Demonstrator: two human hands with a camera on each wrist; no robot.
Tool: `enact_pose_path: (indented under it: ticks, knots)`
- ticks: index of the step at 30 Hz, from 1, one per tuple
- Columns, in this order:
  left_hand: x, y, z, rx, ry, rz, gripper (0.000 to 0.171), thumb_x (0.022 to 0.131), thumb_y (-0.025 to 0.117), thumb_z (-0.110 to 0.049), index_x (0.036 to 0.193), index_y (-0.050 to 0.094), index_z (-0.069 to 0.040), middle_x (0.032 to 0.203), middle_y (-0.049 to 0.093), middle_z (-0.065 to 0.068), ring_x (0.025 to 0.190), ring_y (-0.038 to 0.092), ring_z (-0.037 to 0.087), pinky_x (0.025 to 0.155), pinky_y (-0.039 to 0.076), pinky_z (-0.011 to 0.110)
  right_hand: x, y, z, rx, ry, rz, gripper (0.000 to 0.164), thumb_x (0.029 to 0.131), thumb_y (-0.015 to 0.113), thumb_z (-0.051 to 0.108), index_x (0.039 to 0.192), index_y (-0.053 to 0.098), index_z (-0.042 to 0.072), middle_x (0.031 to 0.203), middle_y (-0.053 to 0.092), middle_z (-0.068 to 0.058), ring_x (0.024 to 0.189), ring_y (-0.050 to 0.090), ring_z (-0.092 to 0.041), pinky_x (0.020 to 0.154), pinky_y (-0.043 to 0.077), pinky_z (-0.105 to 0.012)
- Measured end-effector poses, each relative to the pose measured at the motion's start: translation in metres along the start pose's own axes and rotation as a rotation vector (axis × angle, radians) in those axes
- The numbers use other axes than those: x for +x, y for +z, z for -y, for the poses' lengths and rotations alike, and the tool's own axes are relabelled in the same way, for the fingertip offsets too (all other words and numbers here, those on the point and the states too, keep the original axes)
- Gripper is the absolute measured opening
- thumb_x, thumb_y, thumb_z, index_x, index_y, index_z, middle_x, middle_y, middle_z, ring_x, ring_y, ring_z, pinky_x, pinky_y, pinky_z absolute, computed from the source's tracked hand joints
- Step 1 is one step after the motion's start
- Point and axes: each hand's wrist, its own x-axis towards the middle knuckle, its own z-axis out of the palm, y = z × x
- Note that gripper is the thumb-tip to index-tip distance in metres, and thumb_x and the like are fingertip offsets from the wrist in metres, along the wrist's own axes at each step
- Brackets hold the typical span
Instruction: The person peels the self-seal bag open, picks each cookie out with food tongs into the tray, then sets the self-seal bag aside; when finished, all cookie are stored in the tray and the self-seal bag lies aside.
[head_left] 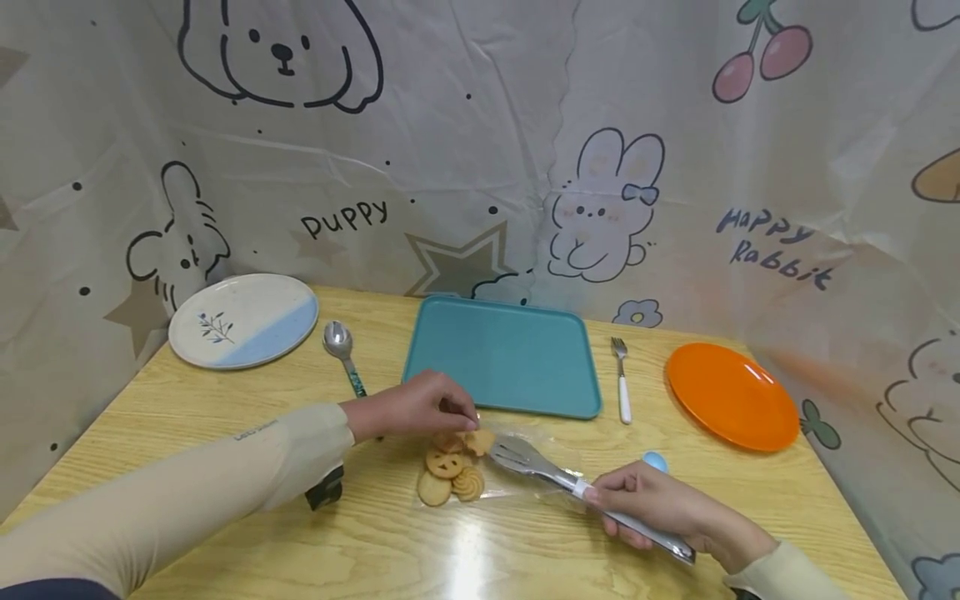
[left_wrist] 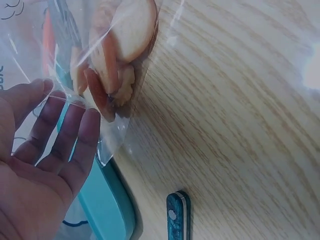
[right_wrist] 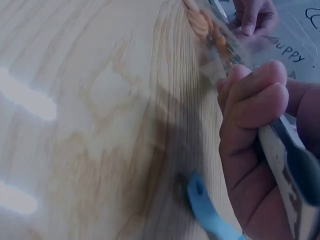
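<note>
My left hand pinches the edge of a clear plastic bag between thumb and fingertips. Several cookies, some round, one swirled, lie inside it in a small heap. Metal tongs are gripped in my right hand, its fingers curled round the handles. The tongs' slotted head reaches left into the bag, right at the upper cookies. In the left wrist view the bag is lifted at the pinched edge, with the cookies hanging beyond the fingertips. My right hand partly hides the tongs' handles.
A teal tray lies behind the bag. To its left are a spoon and an oval plate. On its right are a fork and an orange plate. A blue handle lies beside my right hand.
</note>
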Motion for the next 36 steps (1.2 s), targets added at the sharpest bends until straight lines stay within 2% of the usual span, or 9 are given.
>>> enact_pose_path:
  ticks: [4,7,17,22,28,34,36]
  knots:
    - [0.001,0.002,-0.001,-0.004,-0.008,0.003,0.014,0.094,0.064,-0.017,0.097,0.075,-0.009,0.092,0.075,0.008,0.082,0.068,0.019,0.069,0.052,0.020,-0.005,-0.003,-0.005,0.007,-0.023,0.017,0.039,0.103,0.047,0.025,0.109,0.058,-0.012,0.072,0.061,0.004,0.045,0.047,-0.002,0.046,0.041,-0.018]
    - [0.001,0.002,-0.001,0.001,-0.020,0.006,0.015,0.094,0.064,-0.018,0.098,0.075,-0.010,0.093,0.075,0.007,0.083,0.068,0.018,0.070,0.052,0.020,-0.002,-0.003,-0.007,0.009,-0.009,0.014,0.040,0.103,0.046,0.027,0.110,0.058,-0.010,0.074,0.062,0.005,0.047,0.049,-0.001,0.047,0.043,-0.017]
    - [0.001,0.003,0.002,-0.015,-0.017,0.013,0.015,0.094,0.063,-0.019,0.097,0.076,-0.011,0.092,0.075,0.005,0.083,0.068,0.018,0.072,0.053,0.021,0.013,0.003,0.000,0.018,-0.017,0.016,0.046,0.102,0.048,0.031,0.107,0.056,-0.015,0.074,0.063,0.005,0.049,0.051,0.000,0.048,0.044,-0.017]
    - [0.002,0.003,0.003,-0.015,-0.015,0.014,0.015,0.094,0.063,-0.019,0.098,0.075,-0.011,0.092,0.075,0.005,0.083,0.068,0.019,0.071,0.052,0.020,0.011,0.004,-0.001,0.000,-0.010,-0.001,0.045,0.101,0.050,0.030,0.106,0.056,-0.014,0.073,0.062,0.004,0.046,0.048,-0.001,0.048,0.043,-0.017]
    - [0.002,0.003,0.003,-0.012,-0.025,0.016,0.015,0.094,0.063,-0.019,0.099,0.076,-0.011,0.094,0.075,0.006,0.085,0.069,0.019,0.071,0.053,0.020,-0.010,-0.005,-0.004,-0.047,-0.006,0.010,0.040,0.103,0.047,0.027,0.103,0.058,-0.010,0.069,0.059,0.002,0.044,0.046,-0.003,0.046,0.041,-0.017]
    - [0.002,0.002,0.004,-0.002,-0.019,0.017,0.016,0.094,0.063,-0.019,0.099,0.075,-0.010,0.095,0.075,0.007,0.081,0.066,0.010,0.073,0.053,0.020,-0.049,-0.020,-0.010,0.024,0.007,0.028,0.035,0.104,0.043,0.020,0.112,0.057,-0.011,0.076,0.059,-0.001,0.051,0.046,-0.006,0.043,0.035,-0.020]
    - [0.002,0.001,0.005,-0.003,-0.014,0.018,0.016,0.094,0.064,-0.019,0.099,0.075,-0.010,0.094,0.075,0.007,0.080,0.066,0.009,0.072,0.053,0.020,-0.063,-0.024,-0.012,0.048,0.012,0.027,0.034,0.105,0.041,0.017,0.114,0.055,-0.012,0.075,0.058,-0.005,0.050,0.043,-0.010,0.042,0.032,-0.024]
